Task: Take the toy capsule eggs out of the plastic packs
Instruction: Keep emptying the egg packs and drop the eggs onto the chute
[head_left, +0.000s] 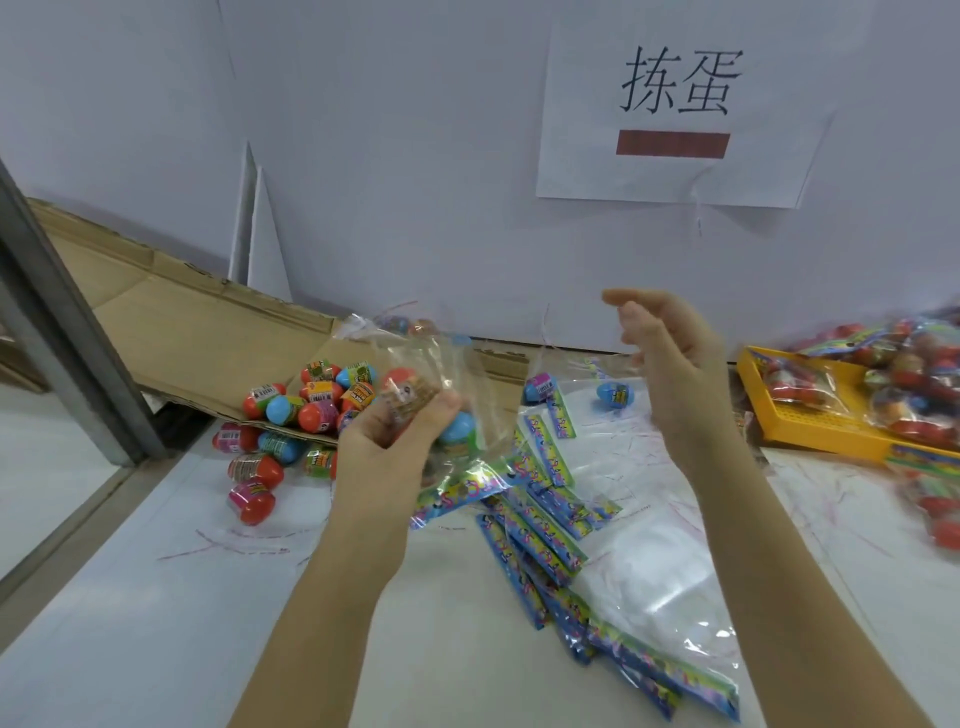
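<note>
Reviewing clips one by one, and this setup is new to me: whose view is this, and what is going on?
No machine: a camera worn on a person's head looks down at their bare hands. The left hand grips a clear plastic pack with capsule eggs inside. The right hand is raised beside it, fingers relaxed, apparently empty. On the white table lie loose eggs at left, emptied packs in the middle, and a yellow tray of full packs at right.

Left hand (387, 441) and right hand (675, 374) are bare, forearms too.
</note>
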